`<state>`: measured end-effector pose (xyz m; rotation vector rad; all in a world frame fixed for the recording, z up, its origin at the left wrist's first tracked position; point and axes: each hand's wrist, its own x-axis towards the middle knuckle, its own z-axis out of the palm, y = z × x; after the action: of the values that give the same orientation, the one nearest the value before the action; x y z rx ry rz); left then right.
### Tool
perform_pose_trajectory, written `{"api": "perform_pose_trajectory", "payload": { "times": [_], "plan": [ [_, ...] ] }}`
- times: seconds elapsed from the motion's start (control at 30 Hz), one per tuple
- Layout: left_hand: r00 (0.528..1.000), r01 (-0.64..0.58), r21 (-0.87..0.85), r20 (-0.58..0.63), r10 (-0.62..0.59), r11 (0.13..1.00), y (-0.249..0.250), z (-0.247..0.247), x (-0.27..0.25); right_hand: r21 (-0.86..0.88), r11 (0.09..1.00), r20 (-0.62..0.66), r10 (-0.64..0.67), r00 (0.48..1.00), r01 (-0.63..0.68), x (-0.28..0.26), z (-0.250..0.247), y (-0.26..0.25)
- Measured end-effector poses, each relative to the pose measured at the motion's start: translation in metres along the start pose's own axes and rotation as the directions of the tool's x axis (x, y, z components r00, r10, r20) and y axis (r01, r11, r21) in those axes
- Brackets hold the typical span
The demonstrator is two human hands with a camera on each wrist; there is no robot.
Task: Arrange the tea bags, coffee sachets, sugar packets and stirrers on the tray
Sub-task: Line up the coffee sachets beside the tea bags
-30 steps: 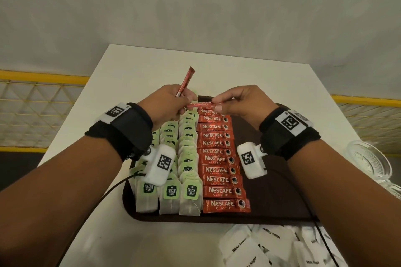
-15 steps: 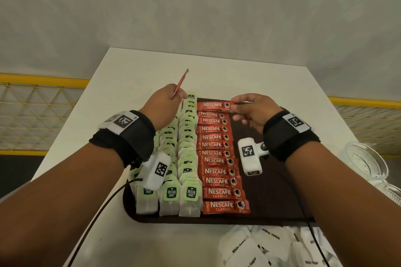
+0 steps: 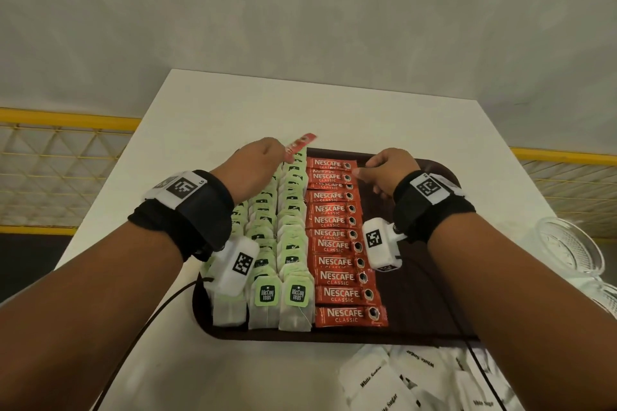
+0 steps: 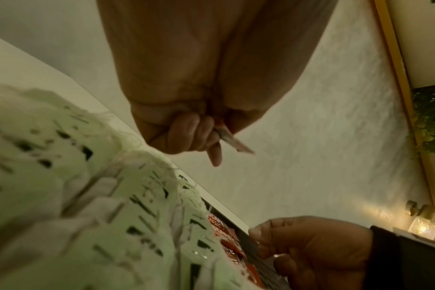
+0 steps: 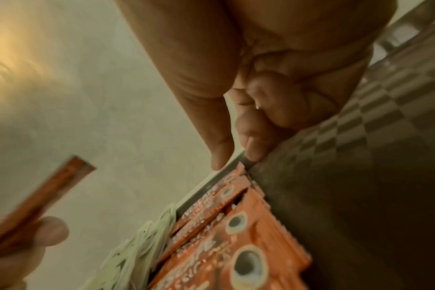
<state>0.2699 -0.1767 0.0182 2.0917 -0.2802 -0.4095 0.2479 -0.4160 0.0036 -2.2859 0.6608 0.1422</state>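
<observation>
A dark brown tray (image 3: 417,294) holds rows of green-tagged tea bags (image 3: 287,243) on its left. Beside them runs a column of red Nescafe coffee sachets (image 3: 337,243). My left hand (image 3: 267,160) pinches one more red sachet (image 3: 300,143) in the air over the far end of the tea bags. The same sachet (image 5: 52,194) is edge-on in the right wrist view. My right hand (image 3: 384,170) hovers at the right ends of the farthest sachets. Its thumb and forefinger (image 5: 251,137) are stretched out and hold nothing. White sugar packets (image 3: 384,380) lie on the table in front of the tray.
The tray stands on a white table (image 3: 233,110) whose far half is bare. A clear glass bowl (image 3: 567,250) sits at the right edge. Yellow mesh railings (image 3: 66,117) run behind the table on both sides. The tray's right part is bare.
My right hand laid its sachet at the far end of the column and let go. The sachet in my left hand tipped from upright to a flatter slant.
</observation>
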Motion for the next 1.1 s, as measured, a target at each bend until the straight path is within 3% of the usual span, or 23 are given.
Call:
{"api": "perform_pose_trajectory", "payload": {
  "times": [0.07, 0.17, 0.3, 0.37, 0.5, 0.67, 0.8, 1.1],
  "plan": [
    [0.996, -0.068, 0.124, 0.065, 0.061, 0.990, 0.002, 0.002, -0.001, 0.043, 0.993, -0.038, -0.105, 0.994, 0.107, -0.004, -0.002, -0.004],
    [0.984, -0.164, 0.259, 0.111, 0.139, 0.952, 0.004, 0.008, -0.002, 0.253, 0.939, 0.090, -0.262, 0.961, 0.233, -0.019, -0.009, -0.018],
    [0.971, -0.236, 0.263, 0.087, 0.221, 0.935, 0.008, 0.012, -0.002, 0.243, 0.911, 0.200, -0.384, 0.901, 0.335, -0.030, -0.014, -0.027],
    [0.972, -0.233, 0.238, 0.074, 0.221, 0.943, 0.009, 0.013, -0.002, 0.306, 0.915, 0.184, -0.329, 0.926, 0.264, -0.027, -0.014, -0.022],
    [0.982, -0.176, 0.186, -0.028, 0.185, 0.967, 0.003, 0.009, -0.001, 0.379, 0.925, 0.161, -0.089, 0.983, 0.021, -0.017, -0.016, 0.000],
    [0.984, -0.153, 0.180, -0.067, 0.167, 0.972, -0.002, 0.007, -0.008, 0.270, 0.951, 0.269, 0.076, 0.960, -0.151, -0.017, -0.011, 0.008],
    [0.982, -0.162, 0.167, -0.068, 0.176, 0.973, -0.002, 0.009, -0.014, 0.122, 0.978, 0.262, 0.133, 0.956, -0.170, -0.018, -0.005, -0.002],
    [0.979, -0.168, 0.160, -0.086, 0.183, 0.973, 0.005, 0.003, -0.030, -0.098, 0.991, 0.153, 0.104, 0.983, -0.090, -0.018, -0.004, -0.004]
  ]
}}
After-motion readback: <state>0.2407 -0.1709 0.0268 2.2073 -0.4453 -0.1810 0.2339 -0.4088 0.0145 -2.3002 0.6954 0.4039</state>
